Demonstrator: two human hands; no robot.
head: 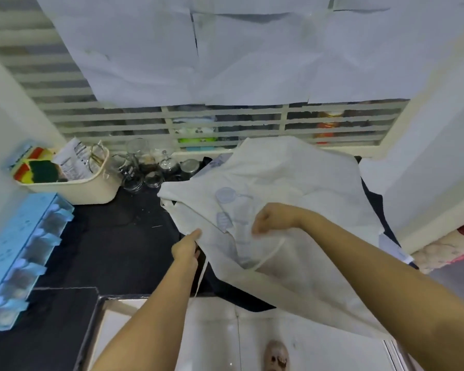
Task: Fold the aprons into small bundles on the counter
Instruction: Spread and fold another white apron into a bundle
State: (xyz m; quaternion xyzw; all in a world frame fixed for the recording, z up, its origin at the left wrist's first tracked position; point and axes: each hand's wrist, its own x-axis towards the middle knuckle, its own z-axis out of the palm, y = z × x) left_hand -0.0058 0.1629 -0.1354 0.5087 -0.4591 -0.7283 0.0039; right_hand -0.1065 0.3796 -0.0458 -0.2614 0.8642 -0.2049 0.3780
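A white apron [292,183] with a faint blue print lies spread and rumpled over the right part of the black counter [113,236], its lower part hanging past the front edge. My left hand [186,249] pinches the apron's left edge, where a thin strap [201,274] dangles. My right hand [272,218] is curled on the cloth near the middle, gripping a fold beside a looped strap [271,254]. A dark cloth [236,293] shows under the white apron along the counter's front and right side.
A cream basket [73,183] with sponges and papers stands at the back left, with several glass jars [148,167] beside it. A blue drawer organizer [19,253] runs along the left wall. White floor tiles [212,338] and a foot lie below the counter edge.
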